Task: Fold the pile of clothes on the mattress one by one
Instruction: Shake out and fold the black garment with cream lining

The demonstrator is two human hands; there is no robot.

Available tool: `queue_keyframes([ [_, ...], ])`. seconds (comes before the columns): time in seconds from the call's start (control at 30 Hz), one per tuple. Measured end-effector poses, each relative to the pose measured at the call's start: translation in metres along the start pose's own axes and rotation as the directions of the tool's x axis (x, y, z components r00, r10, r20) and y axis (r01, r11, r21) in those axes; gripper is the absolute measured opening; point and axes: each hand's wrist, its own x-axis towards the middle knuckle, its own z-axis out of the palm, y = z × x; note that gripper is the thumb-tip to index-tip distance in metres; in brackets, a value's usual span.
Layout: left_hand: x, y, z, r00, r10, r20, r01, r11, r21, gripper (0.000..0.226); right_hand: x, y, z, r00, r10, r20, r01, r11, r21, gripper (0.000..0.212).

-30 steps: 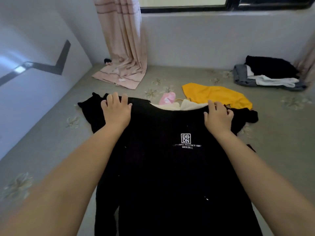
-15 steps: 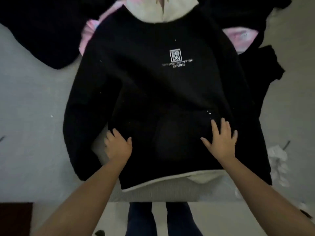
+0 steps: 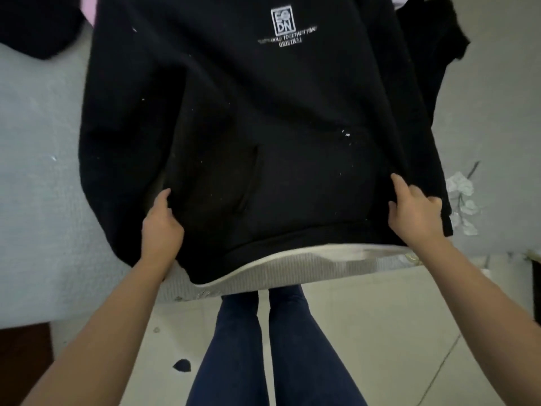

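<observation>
Here, a black hoodie (image 3: 263, 118) lies front-up on the mattress (image 3: 38, 142), its hem hanging just past the near edge, where a ribbed pale band shows beneath the black cloth. A white square logo (image 3: 282, 21) with lines of small lettering sits high on the chest, toward the far side, and the front pocket lies between the two hands. The left hand (image 3: 160, 222) grips the hoodie's lower left side, thumb on top and fingers curled under the cloth. The right hand (image 3: 414, 210) grips the lower right side in the same way, fingers bent round a fold of fabric. The left sleeve (image 3: 111, 159) runs down beside the body toward the near edge. More black clothes (image 3: 433, 54) lie under and beside the hoodie on the right, another dark piece (image 3: 35, 24) rests at the far left corner of view, and a sliver of pink cloth (image 3: 90, 10) peeks out next to it. The mattress cover bears a white flower print (image 3: 462, 200) near its right side. Below the edge, legs (image 3: 272, 347) in dark blue trousers stand on a pale tiled floor (image 3: 395, 332).
</observation>
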Motion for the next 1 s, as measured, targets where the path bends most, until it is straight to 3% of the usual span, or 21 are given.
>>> queue_keyframes([
  [0.1, -0.006, -0.031, -0.024, 0.997, -0.057, 0.044, 0.056, 0.998, 0.042, 0.047, -0.028, -0.001, 0.012, 0.983, -0.013, 0.184, 0.016, 1.000, -0.012, 0.060],
  [0.2, -0.008, -0.050, -0.029, 0.974, -0.213, 0.070, 0.208, 0.976, 0.068, 0.050, -0.048, -0.011, 0.040, 0.959, -0.042, 0.279, 0.029, 0.998, 0.050, 0.074],
  [0.3, -0.014, -0.047, -0.019, 0.926, -0.374, 0.050, 0.373, 0.928, 0.021, 0.057, -0.056, -0.017, 0.065, 0.971, -0.022, 0.237, -0.098, 0.870, 0.484, 0.070],
  [0.37, -0.024, -0.045, -0.007, 0.914, -0.405, 0.027, 0.404, 0.914, 0.036, 0.053, -0.052, -0.017, 0.074, 0.954, 0.173, 0.246, -0.296, 0.688, 0.663, 0.056],
  [0.43, -0.037, -0.046, 0.001, 0.927, -0.375, -0.008, 0.374, 0.925, 0.069, 0.036, -0.049, -0.018, 0.084, 0.902, 0.253, 0.350, -0.427, 0.647, 0.632, 0.048],
  [0.5, -0.046, -0.047, 0.006, 0.934, -0.355, -0.036, 0.357, 0.933, 0.047, 0.024, -0.050, -0.022, 0.089, 0.902, 0.182, 0.392, -0.391, 0.730, 0.561, 0.044],
  [0.57, -0.048, -0.046, 0.004, 0.932, -0.357, -0.068, 0.358, 0.933, 0.015, 0.030, -0.048, -0.027, 0.090, 0.920, 0.126, 0.370, -0.305, 0.824, 0.477, 0.037],
  [0.67, -0.048, -0.051, -0.004, 0.921, -0.373, -0.112, 0.377, 0.926, 0.012, 0.026, -0.045, -0.025, 0.084, 0.942, 0.171, 0.288, -0.274, 0.889, 0.368, 0.025],
  [0.77, -0.048, -0.062, -0.014, 0.912, -0.393, -0.121, 0.403, 0.912, 0.079, 0.024, -0.051, -0.010, 0.073, 0.911, 0.359, 0.204, -0.409, 0.853, 0.325, 0.023],
  [0.83, -0.047, -0.069, -0.019, 0.895, -0.438, -0.084, 0.446, 0.885, 0.131, 0.023, -0.059, 0.006, 0.070, 0.862, 0.457, 0.222, -0.505, 0.812, 0.293, 0.023],
  [1.0, -0.052, -0.075, -0.019, 0.890, -0.455, 0.036, 0.406, 0.826, 0.390, 0.033, -0.073, 0.002, 0.075, 0.795, 0.515, 0.320, -0.576, 0.806, 0.136, 0.027],
])
